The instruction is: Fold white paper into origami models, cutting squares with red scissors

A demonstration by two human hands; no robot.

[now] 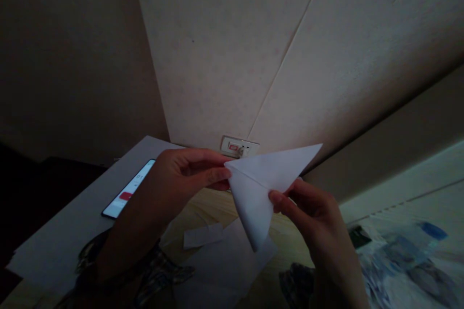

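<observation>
A sheet of white paper (259, 181), folded into a pointed shape with a crease across it, is held up in the air between both hands. My left hand (192, 169) pinches its left corner between thumb and fingers. On the other side, my right hand (308, 207) grips the paper's right edge, the thumb pressed on the near face and the fingers partly hidden behind. One point of the paper reaches up to the right, another hangs downward. Beneath it, more white paper (221, 268) and a small paper strip (203, 236) lie on the wooden table (286, 241).
A phone (128, 190) with a lit screen rests on a stack of white sheets (72, 231) at the left. Behind my hands is a wall socket (239, 147). Clear plastic and a blue-capped bottle (402, 251) are at the lower right.
</observation>
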